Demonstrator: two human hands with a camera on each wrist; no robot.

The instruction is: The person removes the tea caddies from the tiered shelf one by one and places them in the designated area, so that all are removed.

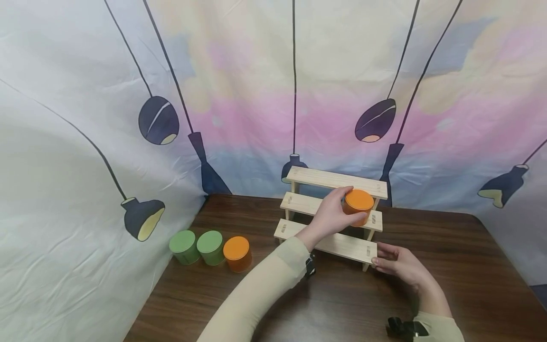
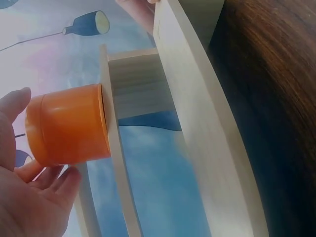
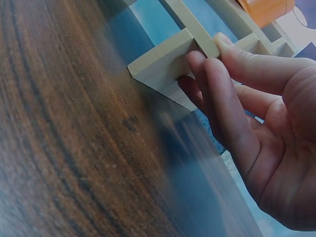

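Observation:
A three-tier wooden display rack (image 1: 342, 244) stands on the table. My left hand (image 1: 330, 214) holds an orange canister (image 1: 359, 201) at the right end of the middle tier, thumb and fingers around its sides. In the left wrist view the base of the orange canister (image 2: 69, 126) is right at the tier's board. At the rack's lower right corner, my right hand (image 1: 403, 266) grips the end of the bottom tier. The right wrist view shows the thumb of the right hand (image 3: 261, 108) above that board and fingers beneath it.
Two green canisters (image 1: 183, 247) and another orange canister (image 1: 237, 254) stand in a row at the left of the dark wooden table (image 1: 333, 304). Behind the rack hangs a cloth backdrop (image 1: 256, 95) printed with lamps.

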